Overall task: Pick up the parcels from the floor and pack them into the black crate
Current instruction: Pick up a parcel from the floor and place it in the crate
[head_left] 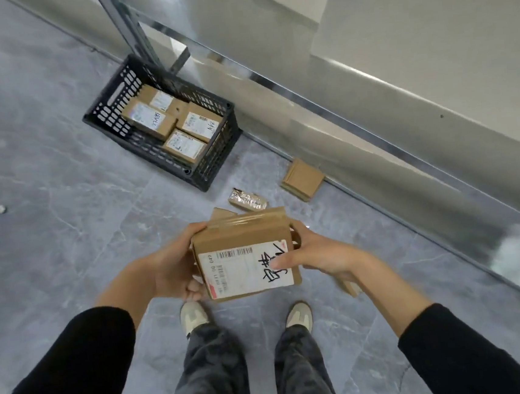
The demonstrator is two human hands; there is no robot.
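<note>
Head view, person standing on grey tiled floor (61, 190).

- Cardboard parcel (243, 239) held off the floor in front of the body, above the shoes, white label side up (black marker scrawl on the label).
- Left hand (173, 265) grips the parcel's left side, fingers (194, 290) curled round its near-left corner.
- Right hand (318, 256) grips the right side, thumb pressed on the label; its other fingers are hidden behind the far edge.
- Black crate (215, 161) sits on the floor ahead and to the left, against the metal wall base (323, 108), well apart from the held parcel.
- Four packed parcels (149, 120) lie in the crate, labels up.
- On the floor between crate and hands: foil-wrapped packet (248, 199); flat brown box (303, 178) tilted against the wall base.
</note>
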